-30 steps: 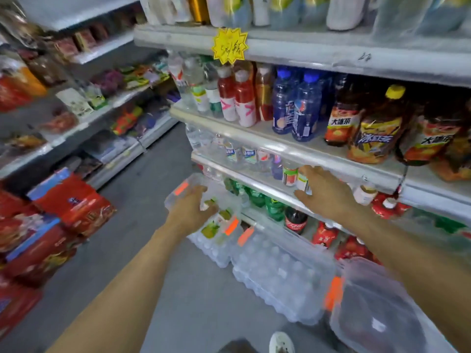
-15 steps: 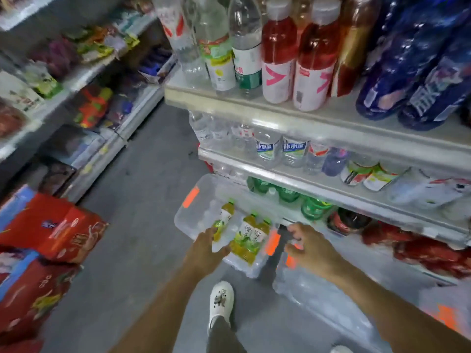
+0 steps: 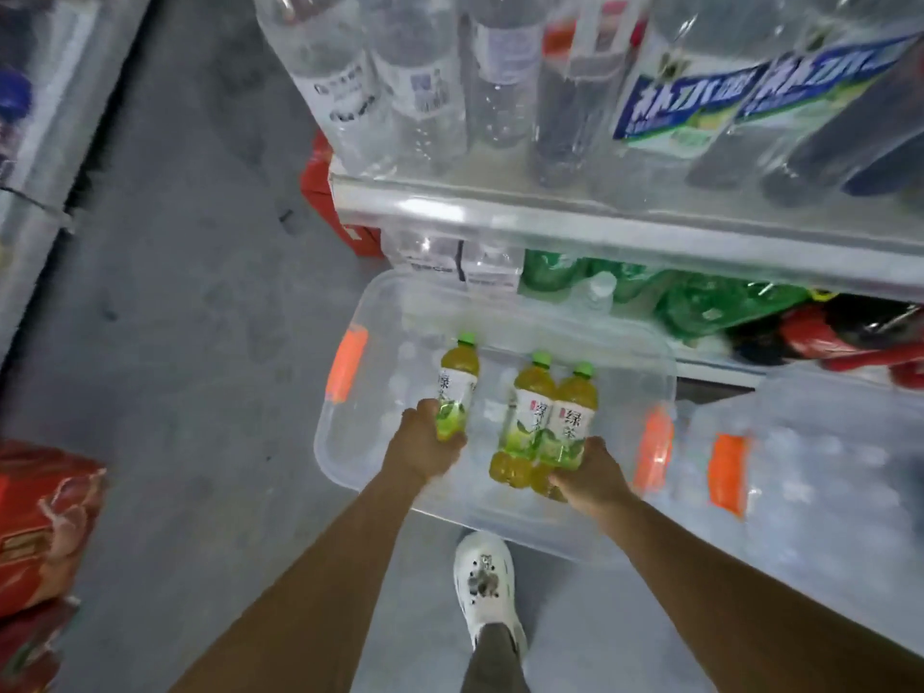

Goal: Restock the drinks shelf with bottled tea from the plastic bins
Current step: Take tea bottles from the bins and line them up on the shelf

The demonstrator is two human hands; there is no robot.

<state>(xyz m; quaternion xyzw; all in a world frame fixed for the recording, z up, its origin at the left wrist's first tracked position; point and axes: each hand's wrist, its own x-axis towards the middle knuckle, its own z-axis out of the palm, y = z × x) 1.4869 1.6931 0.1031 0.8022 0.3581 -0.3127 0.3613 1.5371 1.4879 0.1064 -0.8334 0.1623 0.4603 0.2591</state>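
Note:
A clear plastic bin with orange latches stands on the floor below the drinks shelf. Three green-capped bottles of green tea lie in it. My left hand grips the bottom end of the single bottle on the left. My right hand holds the bottom of the pair of bottles that lie side by side on the right. Both arms reach down into the bin.
A second clear bin with an orange latch sits to the right. Water bottles fill the shelf above; green and red bottles stand on the lowest shelf. Red packages are stacked at left. My white shoe is below the bin.
The view has dropped toward the bin. My right hand has moved from the bin's orange latch onto the pair of bottles. My left hand stays closed on the single bottle.

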